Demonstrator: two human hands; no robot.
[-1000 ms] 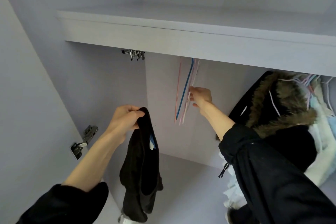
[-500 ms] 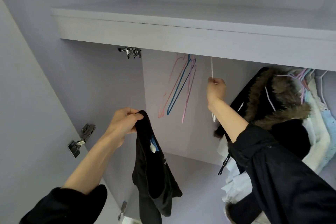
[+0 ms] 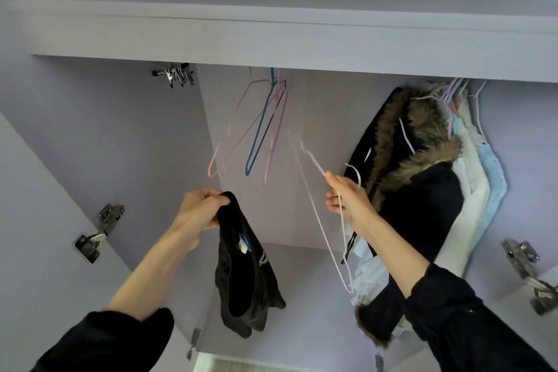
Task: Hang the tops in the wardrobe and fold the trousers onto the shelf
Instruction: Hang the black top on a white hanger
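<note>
A black top (image 3: 244, 269) hangs from the left hand (image 3: 197, 210), its fingers pinching the collar; the white-and-blue neck label is unreadable. The right hand (image 3: 347, 199) curls its fingers round a white hanger (image 3: 320, 229), beside a fur-trimmed coat (image 3: 419, 178).

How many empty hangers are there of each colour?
pink hangers: 2
blue hanger: 1
white hanger, held in the right hand: 1
Total: 4
</note>
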